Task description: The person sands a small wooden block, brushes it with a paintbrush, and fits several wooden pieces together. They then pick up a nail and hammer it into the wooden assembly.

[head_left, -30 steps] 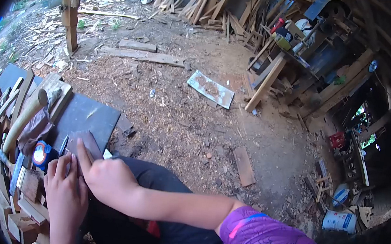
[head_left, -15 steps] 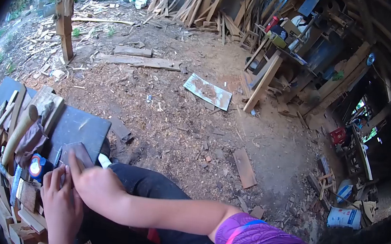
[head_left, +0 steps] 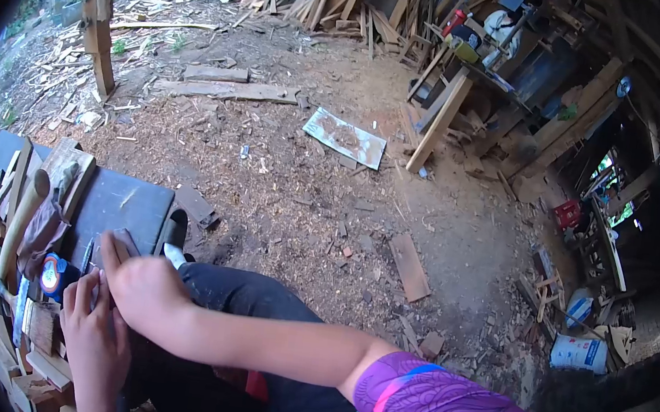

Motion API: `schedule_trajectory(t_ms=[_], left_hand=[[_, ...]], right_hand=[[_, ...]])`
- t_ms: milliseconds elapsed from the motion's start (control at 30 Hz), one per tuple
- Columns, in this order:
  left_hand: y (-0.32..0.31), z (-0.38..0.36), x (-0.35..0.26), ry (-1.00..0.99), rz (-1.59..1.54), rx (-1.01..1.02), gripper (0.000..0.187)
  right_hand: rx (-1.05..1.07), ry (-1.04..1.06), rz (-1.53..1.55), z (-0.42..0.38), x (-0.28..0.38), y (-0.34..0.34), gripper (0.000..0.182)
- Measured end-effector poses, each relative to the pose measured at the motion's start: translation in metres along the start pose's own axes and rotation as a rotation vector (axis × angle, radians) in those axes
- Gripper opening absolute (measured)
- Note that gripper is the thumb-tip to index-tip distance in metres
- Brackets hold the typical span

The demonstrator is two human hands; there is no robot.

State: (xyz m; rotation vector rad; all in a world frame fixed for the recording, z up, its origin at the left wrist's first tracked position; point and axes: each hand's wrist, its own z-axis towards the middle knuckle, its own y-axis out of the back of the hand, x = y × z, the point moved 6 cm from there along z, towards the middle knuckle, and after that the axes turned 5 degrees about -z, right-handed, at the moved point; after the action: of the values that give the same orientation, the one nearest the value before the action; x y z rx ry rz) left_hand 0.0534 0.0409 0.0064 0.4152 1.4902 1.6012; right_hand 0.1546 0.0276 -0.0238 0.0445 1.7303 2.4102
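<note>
A small flat brown piece of wood [head_left: 124, 241] lies over the dark board at the lower left. My right hand [head_left: 143, 286] is closed on it from the right, its index finger stretched along the wood. From below, my left hand [head_left: 95, 326] reaches to the near end, fingers bent and close together around it; the contact is partly hidden by my right hand. Beside my left fingertips are a thin dark pencil-like tool [head_left: 88, 253] and a blue round tape measure [head_left: 53, 276] with a white and orange face.
Under the work is a dark flat board [head_left: 123, 203]. To its left lie a wooden handle [head_left: 23, 220], a crumpled cloth [head_left: 42, 230] and stacked wood offcuts [head_left: 40, 325]. A plank [head_left: 409, 267] and a pale sheet [head_left: 346, 137] lie on the shaving-strewn ground. A machine bench [head_left: 475, 76] stands back right.
The view has shifted slightly, so the scene sits a little further left and up. Both hands stay at the piece of wood, and my right index finger has moved slightly along it.
</note>
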Motion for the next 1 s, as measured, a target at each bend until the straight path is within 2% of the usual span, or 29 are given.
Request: schedule_trajectory(t_ms=[67,100,167,267,367,467,567,600,667,700,800,867,1000], left_hand=[[0.001,0.001,0.002,-0.013,0.016,0.002,0.048],[0.002,0.001,0.002,-0.013,0.019,0.009,0.049],[0.003,0.000,0.000,-0.012,0.016,-0.005,0.049],[0.005,0.000,0.001,-0.013,0.017,-0.044,0.050],[0.002,0.000,-0.001,0.001,0.008,-0.018,0.050],[0.003,0.001,-0.002,-0.023,0.013,-0.014,0.047],[0.005,0.000,-0.005,-0.002,0.001,-0.023,0.047],[0.003,-0.001,-0.002,-0.049,0.029,-0.036,0.049],[0.002,-0.001,-0.001,-0.054,0.044,-0.047,0.050],[0.002,-0.001,0.000,-0.055,0.039,-0.051,0.050],[-0.002,-0.003,0.001,-0.042,0.058,-0.042,0.051],[-0.001,-0.002,0.000,-0.022,0.054,-0.024,0.050],[0.002,0.000,-0.002,-0.015,0.041,-0.008,0.050]], right_hand=[[0.123,-0.042,0.027,0.021,-0.003,-0.003,0.067],[0.119,-0.048,0.029,0.017,-0.004,-0.005,0.067],[-0.042,0.012,0.013,-0.001,0.002,-0.003,0.069],[-0.043,0.054,-0.012,-0.039,-0.002,0.018,0.070],[-0.003,0.034,0.043,-0.015,-0.005,0.006,0.067],[-0.027,-0.005,-0.029,0.022,-0.005,-0.010,0.066],[-0.107,-0.024,0.016,0.004,-0.002,-0.005,0.066],[-0.050,0.021,0.028,-0.010,-0.001,0.005,0.066],[-0.071,0.041,-0.030,-0.042,0.001,0.017,0.065],[-0.210,0.013,-0.055,-0.048,-0.002,0.028,0.062],[-0.265,-0.045,-0.029,-0.034,-0.014,0.030,0.057],[-0.201,-0.056,-0.049,-0.011,-0.013,0.019,0.053],[-0.252,-0.019,-0.076,-0.001,-0.002,0.015,0.050]])
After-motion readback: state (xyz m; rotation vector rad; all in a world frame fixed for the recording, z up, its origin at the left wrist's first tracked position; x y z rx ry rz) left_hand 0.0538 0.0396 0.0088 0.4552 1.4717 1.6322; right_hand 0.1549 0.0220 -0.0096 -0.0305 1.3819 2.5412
